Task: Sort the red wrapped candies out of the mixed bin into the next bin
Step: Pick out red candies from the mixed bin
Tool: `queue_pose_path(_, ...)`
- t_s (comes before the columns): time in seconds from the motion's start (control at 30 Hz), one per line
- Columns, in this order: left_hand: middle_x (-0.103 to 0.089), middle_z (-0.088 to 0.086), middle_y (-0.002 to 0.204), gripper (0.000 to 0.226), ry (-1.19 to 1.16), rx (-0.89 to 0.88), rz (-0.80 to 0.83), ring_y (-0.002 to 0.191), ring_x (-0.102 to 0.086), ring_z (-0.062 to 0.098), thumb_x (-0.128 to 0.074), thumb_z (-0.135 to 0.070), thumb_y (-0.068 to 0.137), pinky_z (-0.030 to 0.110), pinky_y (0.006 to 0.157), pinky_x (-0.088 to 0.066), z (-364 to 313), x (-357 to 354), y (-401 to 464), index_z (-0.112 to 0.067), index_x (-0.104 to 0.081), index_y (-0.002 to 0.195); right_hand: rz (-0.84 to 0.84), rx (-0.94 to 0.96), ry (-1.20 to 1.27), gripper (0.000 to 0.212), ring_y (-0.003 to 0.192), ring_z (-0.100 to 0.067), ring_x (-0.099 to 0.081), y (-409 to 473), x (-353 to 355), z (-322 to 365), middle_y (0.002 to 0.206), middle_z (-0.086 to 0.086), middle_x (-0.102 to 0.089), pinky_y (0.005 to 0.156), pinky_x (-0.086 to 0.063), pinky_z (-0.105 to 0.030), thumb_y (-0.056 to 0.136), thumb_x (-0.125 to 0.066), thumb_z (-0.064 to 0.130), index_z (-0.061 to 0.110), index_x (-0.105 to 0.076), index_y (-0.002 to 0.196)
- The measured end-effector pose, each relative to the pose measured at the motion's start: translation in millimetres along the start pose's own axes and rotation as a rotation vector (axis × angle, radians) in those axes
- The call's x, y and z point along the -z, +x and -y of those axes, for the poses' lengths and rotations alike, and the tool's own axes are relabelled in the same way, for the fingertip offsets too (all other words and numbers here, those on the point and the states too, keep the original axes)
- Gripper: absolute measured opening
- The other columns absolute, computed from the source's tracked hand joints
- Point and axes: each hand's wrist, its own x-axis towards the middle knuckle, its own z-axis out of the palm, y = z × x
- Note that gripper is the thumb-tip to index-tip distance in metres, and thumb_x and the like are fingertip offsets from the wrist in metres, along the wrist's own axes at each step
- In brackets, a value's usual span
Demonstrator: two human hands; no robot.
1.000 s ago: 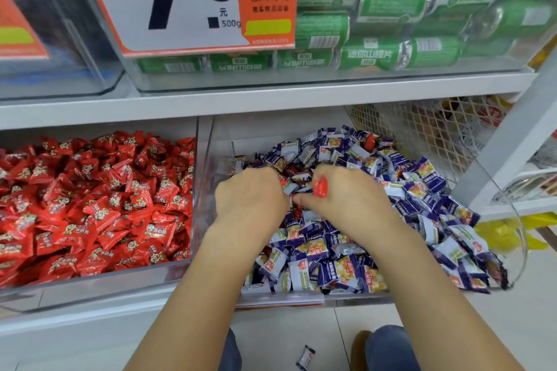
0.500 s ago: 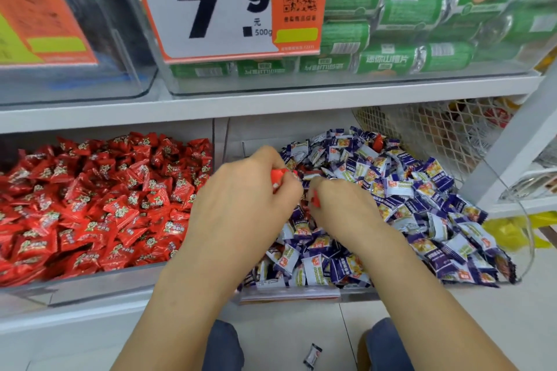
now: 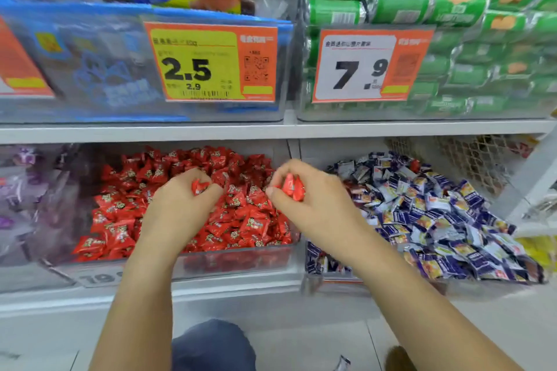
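A clear bin (image 3: 235,262) on the lower shelf is full of red wrapped candies (image 3: 247,220). To its right a second bin (image 3: 328,280) is heaped with blue-and-white wrapped candies (image 3: 437,220), with a red one (image 3: 415,164) near the back. My left hand (image 3: 180,208) is over the red bin and grips a red candy (image 3: 199,186) in curled fingers. Above the red bin's right edge my right hand (image 3: 319,205) pinches red candies (image 3: 291,186) between thumb and fingers.
The upper shelf (image 3: 283,129) carries clear bins with price tags 2.5 (image 3: 211,62) and 7.9 (image 3: 370,66), blue packs and green packs (image 3: 482,39). A purple-candy bin (image 3: 27,196) sits far left, a wire mesh panel (image 3: 470,159) at right. A dropped candy (image 3: 342,363) lies on the floor.
Both hands have carried red candies leftward from the mixed bin to over the red bin. The view has swung left and up, bringing the 2.5 price tag into sight.
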Motion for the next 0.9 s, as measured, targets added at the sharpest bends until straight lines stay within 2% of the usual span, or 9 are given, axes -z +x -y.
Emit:
queue_pose_path(0.07, -0.059, -0.005, 0.074, 0.003, -0.043, 0.018, -0.005, 0.074, -0.053, 0.020, -0.059, -0.027, 0.084, 0.030, 0.064, -0.035, 10.6, -0.4, 7.9, -0.026, -0.061, 0.083, 0.043, 0.014, -0.076, 0.008, 0.086, -0.014, -0.059, 24.4, -23.8, 16.0, 0.086, 0.010, -0.066, 0.078, -0.047, -0.031, 0.086, -0.061, 0.037, 0.032, -0.060, 0.092)
queue_pose_path(0.17, -0.063, -0.002, 0.098, 0.020, -0.200, 0.009, -0.043, 0.089, -0.054, 0.016, -0.062, -0.028, 0.085, 0.027, 0.072, -0.036, 21.0, -0.6, 19.5, -0.017, -0.067, 0.101, 0.307, -0.013, -0.110, 0.054, 0.120, -0.015, -0.052, 52.5, -40.7, 17.6, 0.129, 0.005, -0.059, 0.099, -0.041, -0.027, 0.082, -0.065, 0.047, 0.032, -0.050, 0.131)
queue_pose_path(0.23, -0.060, 0.003, 0.114, 0.032, -0.249, 0.016, -0.016, 0.102, -0.054, 0.018, -0.062, -0.034, 0.086, 0.028, 0.083, -0.040, 28.7, 2.6, 24.8, -0.019, -0.064, 0.114, 0.375, 0.027, -0.228, 0.063, 0.128, -0.015, -0.045, 53.2, -36.8, 12.7, 0.140, 0.003, -0.050, 0.105, -0.036, -0.027, 0.083, -0.063, 0.050, 0.031, -0.042, 0.140)
queue_pose_path(0.37, -0.054, 0.014, 0.126, 0.035, -0.072, 0.049, -0.064, 0.114, -0.051, 0.029, -0.056, -0.035, 0.090, 0.032, 0.091, -0.038, 39.0, 9.6, 30.7, -0.020, -0.060, 0.121, 0.216, 0.075, -0.219, 0.033, 0.115, -0.002, -0.049, 19.4, -1.8, -4.4, 0.125, 0.013, -0.058, 0.093, -0.035, -0.013, 0.091, -0.056, 0.037, 0.032, -0.058, 0.124)
queue_pose_path(0.43, -0.058, 0.015, 0.119, 0.032, -0.007, 0.024, -0.079, 0.107, -0.054, 0.031, -0.053, -0.031, 0.092, 0.032, 0.084, -0.039, 29.4, 9.6, 27.9, -0.018, -0.061, 0.120, 0.154, 0.037, -0.189, 0.026, 0.105, 0.010, -0.046, -6.9, 16.5, -21.4, 0.114, 0.022, -0.057, 0.086, -0.028, 0.001, 0.092, -0.057, 0.031, 0.034, -0.063, 0.117)
queue_pose_path(0.53, -0.066, 0.013, 0.108, 0.031, -0.030, -0.099, -0.003, 0.101, -0.059, 0.030, -0.052, -0.030, 0.092, 0.033, 0.084, -0.043, -5.7, -5.4, 15.1, -0.016, -0.064, 0.118, 0.071, -0.055, -0.166, 0.021, 0.102, 0.022, -0.044, -44.2, 37.9, -56.5, 0.110, 0.022, -0.060, 0.086, -0.029, 0.003, 0.092, -0.058, 0.024, 0.031, -0.068, 0.108)
queue_pose_path(0.73, -0.055, 0.016, 0.123, 0.050, -0.112, -0.234, 0.288, 0.112, -0.052, 0.032, -0.047, -0.047, 0.093, 0.035, 0.088, -0.042, -72.1, -75.8, -19.6, -0.010, -0.047, 0.126, 0.057, -0.245, -0.354, 0.028, 0.116, -0.013, -0.051, -60.1, 73.5, -123.1, 0.125, 0.006, -0.058, 0.086, -0.037, -0.022, 0.093, -0.056, 0.030, 0.026, -0.061, 0.120)
queue_pose_path(0.83, -0.045, 0.025, 0.129, 0.049, -0.037, -0.216, 0.278, 0.112, -0.049, 0.040, -0.039, -0.033, 0.099, 0.038, 0.085, -0.039, -81.0, -97.4, -20.1, -0.001, -0.030, 0.135, 0.033, -0.336, -0.444, 0.045, 0.115, -0.023, -0.051, -35.4, 96.0, -148.3, 0.133, -0.003, -0.051, 0.085, -0.039, -0.028, 0.094, -0.054, 0.036, 0.022, -0.046, 0.136)
queue_pose_path(0.9, -0.035, 0.027, 0.140, 0.058, -0.005, -0.196, 0.263, 0.118, -0.046, 0.042, -0.037, -0.020, 0.099, 0.039, 0.090, -0.037, -84.1, -102.8, -15.1, -0.001, -0.010, 0.147, 0.001, -0.406, -0.455, 0.048, 0.099, -0.025, -0.054, -11.5, 109.9, -161.5, 0.115, -0.009, -0.057, 0.073, -0.042, -0.029, 0.095, -0.051, 0.034, 0.016, -0.043, 0.139)
